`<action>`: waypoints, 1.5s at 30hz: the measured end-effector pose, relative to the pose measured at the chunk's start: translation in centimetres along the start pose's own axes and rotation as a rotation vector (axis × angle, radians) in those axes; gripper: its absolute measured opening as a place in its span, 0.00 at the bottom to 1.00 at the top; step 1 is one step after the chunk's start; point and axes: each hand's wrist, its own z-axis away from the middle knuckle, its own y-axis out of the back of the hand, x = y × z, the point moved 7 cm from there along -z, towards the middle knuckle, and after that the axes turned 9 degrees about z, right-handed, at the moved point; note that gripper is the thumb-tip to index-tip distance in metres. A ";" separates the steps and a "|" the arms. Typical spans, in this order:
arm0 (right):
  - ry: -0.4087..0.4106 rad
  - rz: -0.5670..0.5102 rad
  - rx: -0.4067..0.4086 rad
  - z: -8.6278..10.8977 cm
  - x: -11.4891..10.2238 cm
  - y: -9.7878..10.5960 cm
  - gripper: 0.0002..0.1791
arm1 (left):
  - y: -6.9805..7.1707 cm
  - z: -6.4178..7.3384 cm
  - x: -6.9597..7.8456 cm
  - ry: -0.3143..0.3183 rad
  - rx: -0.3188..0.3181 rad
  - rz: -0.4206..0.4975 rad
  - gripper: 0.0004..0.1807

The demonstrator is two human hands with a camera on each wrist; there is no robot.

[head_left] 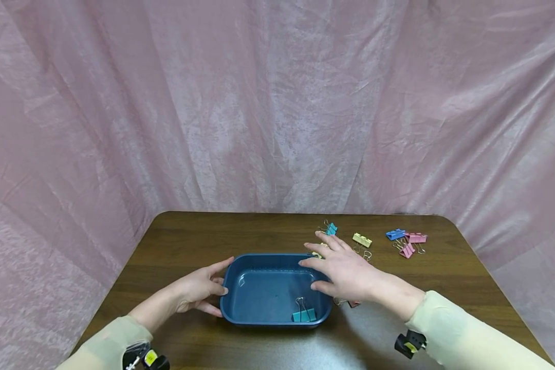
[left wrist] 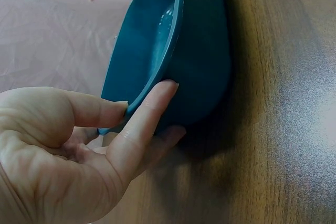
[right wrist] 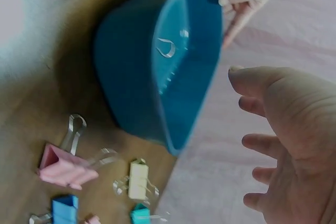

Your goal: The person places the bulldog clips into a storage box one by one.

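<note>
A deep blue tray (head_left: pixel 268 326) stands on the table, with a teal binder clip (head_left: pixel 303 315) lying inside near its front right corner. At the tray's left end my left hand (head_left: pixel 196 290) holds it, the thumb at the rim and other fingers against the outer wall. Over the right end of the tray hovers my right hand (head_left: pixel 347 270), its fingers spread and holding nothing. In the right wrist view its fingertips are apart from the tray. Beneath this hand lie a yellow clip and a pink clip (right wrist: pixel 65 169), both partly hidden in the head view.
Beyond the right hand lie a light-blue clip (head_left: pixel 332 228) and a yellow clip (head_left: pixel 362 240). Farther right, a blue clip (head_left: pixel 395 234) sits in a cluster with pink clips (head_left: pixel 416 237). Behind the wooden table (head_left: pixel 199 231) hangs a pink curtain (head_left: pixel 268 113).
</note>
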 end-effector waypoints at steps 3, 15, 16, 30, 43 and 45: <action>-0.017 0.004 0.032 0.1 0.6 1.2 0.31 | 0.0 0.0 0.0 0.002 -0.007 0.004 0.47; -0.070 0.040 0.140 0.7 2.6 3.6 0.34 | 0.1 0.2 -0.1 0.004 0.003 0.006 0.47; -0.072 0.047 0.162 0.8 2.7 3.8 0.33 | 0.0 0.2 -0.1 0.003 0.002 0.006 0.47; -0.210 0.016 0.260 2.4 6.3 6.1 0.30 | -0.1 0.2 0.1 0.001 0.002 0.006 0.47; -0.277 0.010 0.268 4.0 8.3 6.5 0.29 | -0.1 0.2 0.1 0.004 0.001 0.010 0.47; -0.285 0.010 0.269 4.3 8.6 6.4 0.29 | -0.2 0.2 0.1 0.004 0.001 0.011 0.47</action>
